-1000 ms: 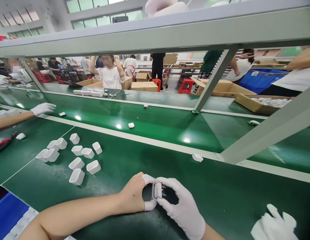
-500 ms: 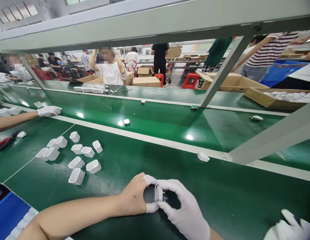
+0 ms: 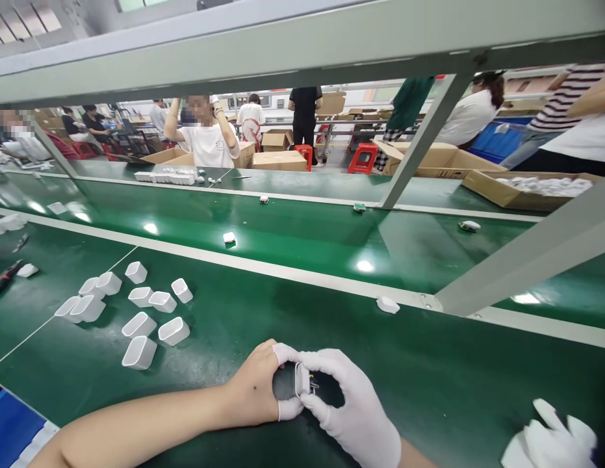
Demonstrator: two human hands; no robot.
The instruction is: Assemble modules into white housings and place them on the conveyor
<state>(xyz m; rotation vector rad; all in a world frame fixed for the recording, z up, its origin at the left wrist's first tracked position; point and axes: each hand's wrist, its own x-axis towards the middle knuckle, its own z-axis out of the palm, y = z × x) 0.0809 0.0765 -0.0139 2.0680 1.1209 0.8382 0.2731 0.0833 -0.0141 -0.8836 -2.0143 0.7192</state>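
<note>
At the far left of my view I have red-and-black pliers (image 3: 4, 279) on the green worktop (image 3: 224, 312), just beside a small white piece (image 3: 28, 270). Below them, a blue bin (image 3: 10, 419) shows at the worktop's edge. Next I count eleven white shells (image 3: 139, 356), cup-shaped and loosely grouped, several with their openings facing me. Beyond a pale rail (image 3: 234, 262), a co-worker in a white T-shirt (image 3: 208, 144) sits behind the far bench, arms raised.

Moving right, I find my left hand (image 3: 263, 387), bare except for white covers on thumb and forefinger; they pinch a white part (image 3: 303, 380) at its top and bottom edges. That part is at the lower middle of my view, above the worktop, with thin metal pins on its right side. My right hand (image 3: 353, 406), fully gloved in white, grips the same part between thumb and forefinger.

Further right, another white piece (image 3: 388, 305) lies against the rail, near a slanting metal post (image 3: 531, 253). At the lower right corner I see a white glove-like thing (image 3: 550, 439); I cannot tell whether it is worn.
</note>
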